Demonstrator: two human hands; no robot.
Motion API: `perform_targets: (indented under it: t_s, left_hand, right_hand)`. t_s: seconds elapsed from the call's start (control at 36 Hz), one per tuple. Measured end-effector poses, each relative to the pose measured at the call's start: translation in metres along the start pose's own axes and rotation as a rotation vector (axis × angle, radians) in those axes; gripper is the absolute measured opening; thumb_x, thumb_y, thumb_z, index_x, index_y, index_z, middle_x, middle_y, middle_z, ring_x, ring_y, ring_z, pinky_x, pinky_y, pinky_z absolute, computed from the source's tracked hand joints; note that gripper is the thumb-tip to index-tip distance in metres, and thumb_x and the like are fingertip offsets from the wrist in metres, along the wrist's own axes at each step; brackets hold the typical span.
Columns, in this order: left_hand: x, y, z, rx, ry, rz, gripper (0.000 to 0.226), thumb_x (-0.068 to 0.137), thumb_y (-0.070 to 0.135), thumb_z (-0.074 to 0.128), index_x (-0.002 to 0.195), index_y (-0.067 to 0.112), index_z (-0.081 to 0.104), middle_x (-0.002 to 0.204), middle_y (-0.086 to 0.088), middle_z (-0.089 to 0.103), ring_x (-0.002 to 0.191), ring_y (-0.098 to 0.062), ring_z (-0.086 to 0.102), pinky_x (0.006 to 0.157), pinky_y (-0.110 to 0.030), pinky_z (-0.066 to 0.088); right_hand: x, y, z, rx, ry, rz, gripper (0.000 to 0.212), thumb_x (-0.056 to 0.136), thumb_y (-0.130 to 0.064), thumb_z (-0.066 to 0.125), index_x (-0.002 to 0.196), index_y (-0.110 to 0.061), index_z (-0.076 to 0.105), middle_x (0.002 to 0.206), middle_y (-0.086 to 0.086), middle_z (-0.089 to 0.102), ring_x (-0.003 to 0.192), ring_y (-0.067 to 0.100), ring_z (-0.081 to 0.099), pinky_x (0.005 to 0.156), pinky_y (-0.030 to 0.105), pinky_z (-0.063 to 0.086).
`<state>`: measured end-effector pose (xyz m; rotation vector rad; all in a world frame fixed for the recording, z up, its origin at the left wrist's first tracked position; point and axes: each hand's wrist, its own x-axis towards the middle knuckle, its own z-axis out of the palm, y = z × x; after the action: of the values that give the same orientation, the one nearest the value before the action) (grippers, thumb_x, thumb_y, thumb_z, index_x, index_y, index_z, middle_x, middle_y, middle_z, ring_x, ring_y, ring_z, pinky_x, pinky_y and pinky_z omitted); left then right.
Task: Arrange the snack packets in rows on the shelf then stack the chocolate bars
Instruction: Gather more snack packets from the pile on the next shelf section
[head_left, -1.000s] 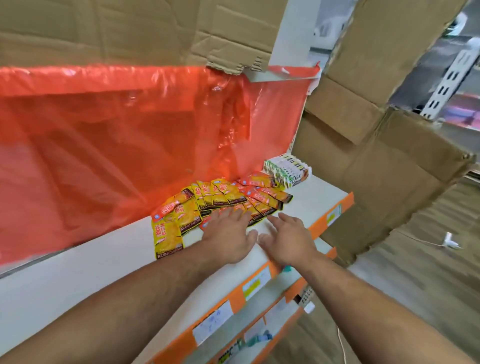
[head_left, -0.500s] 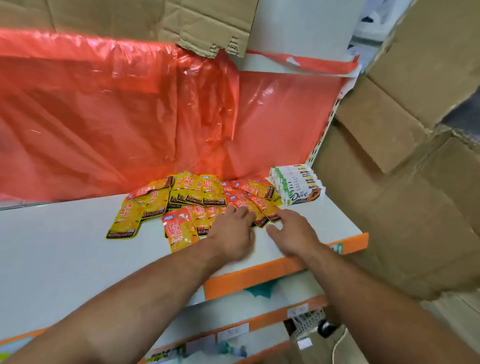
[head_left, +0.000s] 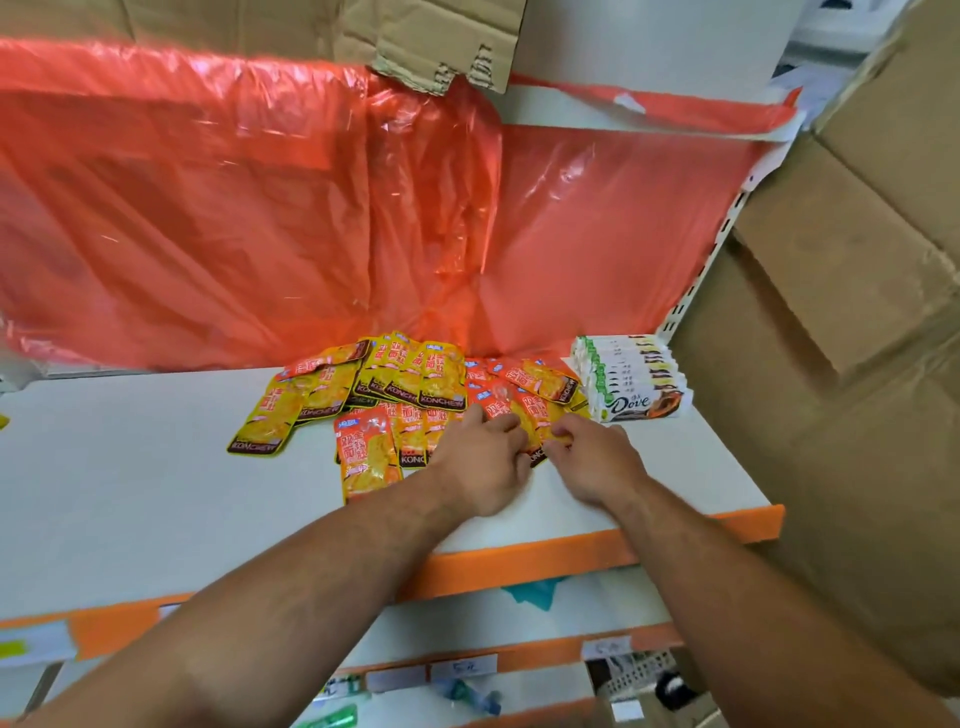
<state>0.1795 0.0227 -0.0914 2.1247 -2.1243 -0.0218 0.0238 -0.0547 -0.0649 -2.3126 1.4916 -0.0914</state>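
Since the snack packets (head_left: 405, 384) are heaped on the shelf (head_left: 130, 493) beside the chocolate bars (head_left: 634, 379), the red packet (head_left: 530, 415) pinched by left hand (head_left: 483, 462) and right hand (head_left: 597, 462) should prob be slid out flat, not yanked.

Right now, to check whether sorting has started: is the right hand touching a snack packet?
Touching. The head view shows the right hand with its fingertips curled onto an orange-red snack packet, pinching its lower edge, with no gap between them.
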Motion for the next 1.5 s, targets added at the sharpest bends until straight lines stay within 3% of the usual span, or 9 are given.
perform_targets:
  t_s: [0.11,0.25,0.36,0.47,0.61,0.86,1.03,1.17,1.5]
  left_hand:
    - [-0.001,0.006,-0.01,-0.107,0.026,-0.006,0.043,0.096,0.038,0.031,0.099,0.017,0.068,0.123,0.002,0.062,0.1,-0.028,0.048,0.093,-0.037,0.04]
    - [-0.002,0.002,-0.008,-0.215,0.123,0.016,0.021,0.09,0.024,0.052,0.088,0.015,0.071,0.11,-0.001,0.069,0.098,-0.026,0.056,0.094,-0.03,0.031]
    - [-0.001,-0.004,-0.006,-0.36,0.151,-0.067,0.015,0.077,0.023,0.054,0.065,0.025,0.047,0.072,0.008,0.055,0.073,-0.018,0.047,0.082,-0.037,0.047]
    - [-0.006,-0.007,-0.006,-0.446,0.139,-0.079,0.004,0.074,0.019,0.059,0.077,0.021,0.06,0.082,0.007,0.063,0.083,-0.019,0.053,0.079,-0.031,0.045]
    - [-0.012,-0.011,-0.003,-0.479,0.162,-0.089,0.023,0.075,0.014,0.063,0.097,0.013,0.068,0.108,-0.002,0.057,0.094,-0.022,0.057,0.073,-0.029,0.049]
    - [-0.017,-0.006,0.002,-0.28,0.183,-0.035,0.029,0.077,0.026,0.052,0.086,0.015,0.077,0.086,-0.009,0.058,0.086,-0.032,0.056,0.069,-0.038,0.051]
    - [-0.019,-0.006,-0.004,-0.293,0.073,-0.062,0.051,0.079,0.037,0.033,0.095,0.014,0.075,0.091,-0.009,0.06,0.1,-0.028,0.054,0.08,-0.036,0.05]
    - [-0.02,-0.009,-0.005,-0.315,0.006,-0.092,0.045,0.081,0.038,0.038,0.099,0.015,0.074,0.096,-0.007,0.06,0.106,-0.026,0.052,0.084,-0.035,0.049]
    - [-0.017,-0.014,-0.031,-0.948,0.095,-0.569,0.014,0.082,0.019,0.068,0.087,0.011,0.059,0.075,-0.002,0.058,0.068,-0.021,0.055,0.058,-0.027,0.036]
  right_hand:
    - [0.005,0.002,0.006,0.058,0.08,-0.019,0.021,0.094,-0.038,0.051,0.079,-0.025,0.055,0.093,-0.004,0.063,0.096,0.029,0.057,0.076,0.04,0.051]
    - [0.01,-0.003,0.009,0.163,0.12,0.048,0.03,0.092,-0.04,0.061,0.069,-0.023,0.051,0.084,-0.004,0.06,0.082,0.024,0.059,0.068,0.038,0.05]
    - [0.018,-0.009,0.007,0.219,0.08,0.131,0.022,0.089,-0.043,0.066,0.098,-0.024,0.058,0.098,-0.003,0.064,0.091,0.023,0.061,0.073,0.034,0.047]
    - [0.022,-0.016,0.004,0.151,0.035,0.173,0.062,0.081,-0.049,0.071,0.13,-0.02,0.049,0.126,0.006,0.047,0.11,0.029,0.057,0.088,0.039,0.049]
    - [0.027,-0.022,-0.005,0.122,-0.094,0.128,0.052,0.074,-0.033,0.078,0.122,-0.021,0.062,0.124,0.008,0.058,0.102,0.027,0.061,0.087,0.035,0.053]
    - [0.025,-0.031,-0.005,0.144,-0.145,0.197,0.045,0.061,-0.017,0.079,0.096,-0.031,0.054,0.111,-0.001,0.062,0.104,0.023,0.06,0.089,0.039,0.054]
    - [0.015,-0.046,-0.011,0.309,-0.131,0.232,0.031,0.073,-0.019,0.078,0.07,-0.02,0.047,0.069,-0.001,0.053,0.062,0.013,0.053,0.052,0.027,0.038]
    - [0.01,-0.047,-0.003,0.445,-0.082,0.289,0.049,0.064,-0.023,0.089,0.104,-0.012,0.062,0.098,0.007,0.07,0.087,0.025,0.068,0.081,0.041,0.058]
    - [-0.018,-0.053,-0.008,0.981,-0.097,0.312,0.018,0.085,-0.003,0.074,0.101,-0.011,0.071,0.097,0.012,0.076,0.094,0.035,0.072,0.09,0.053,0.056]
